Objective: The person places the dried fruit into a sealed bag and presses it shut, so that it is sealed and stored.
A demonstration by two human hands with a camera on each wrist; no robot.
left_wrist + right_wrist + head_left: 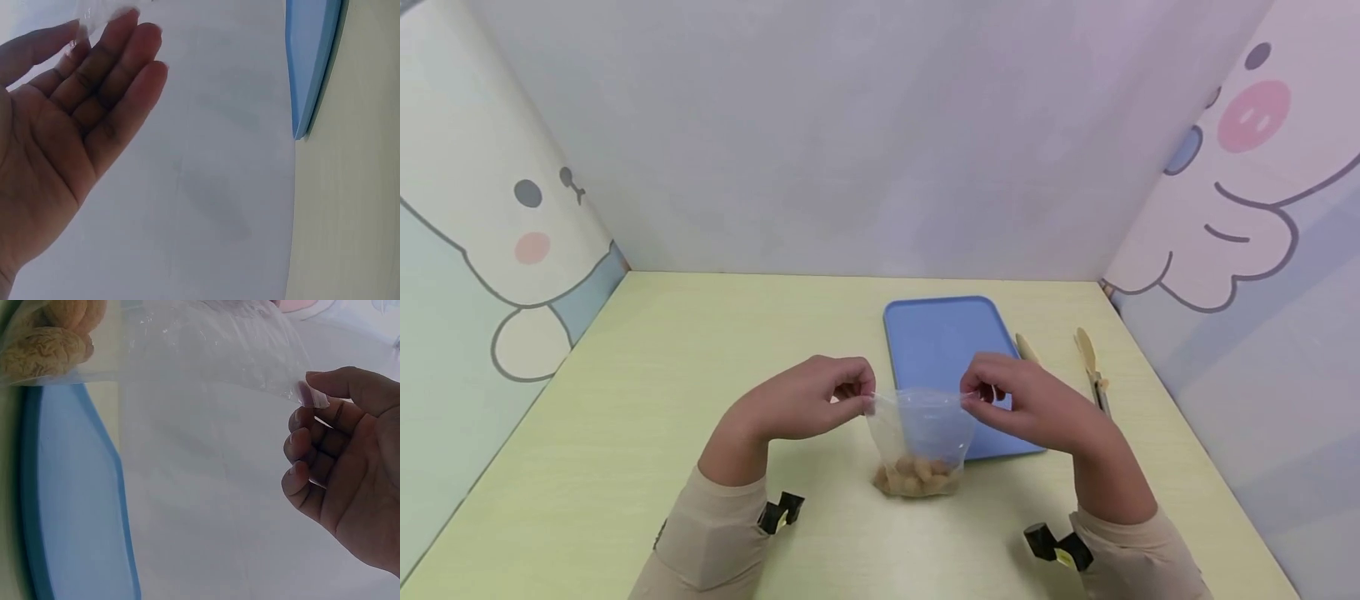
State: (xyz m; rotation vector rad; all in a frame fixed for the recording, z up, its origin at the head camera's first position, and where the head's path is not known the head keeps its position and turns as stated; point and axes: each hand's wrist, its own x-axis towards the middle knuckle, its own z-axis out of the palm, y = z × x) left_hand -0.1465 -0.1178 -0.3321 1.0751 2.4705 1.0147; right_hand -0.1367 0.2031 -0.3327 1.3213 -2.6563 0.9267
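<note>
A clear plastic bag (925, 421) hangs upright between both hands, its top edge stretched out sideways. Brown, wrinkled, nut-like pieces (916, 477) fill its bottom; up close in the right wrist view, one piece (47, 353) has a deeply creased surface. My left hand (816, 398) pinches the bag's left top corner between thumb and forefinger. At the opposite corner my right hand (1030, 400) pinches the edge the same way, with its other fingers curled loosely below. Only a sliver of the bag (94, 15) shows at the left fingertips in the left wrist view.
Behind the bag lies a blue tray (951, 333) on the pale yellow table (760, 317). Tongs with wooden tips (1087, 350) rest to its right. A wooden piece (1028, 348) shows beside the tray, partly hidden by the right hand. Walls enclose the back and sides.
</note>
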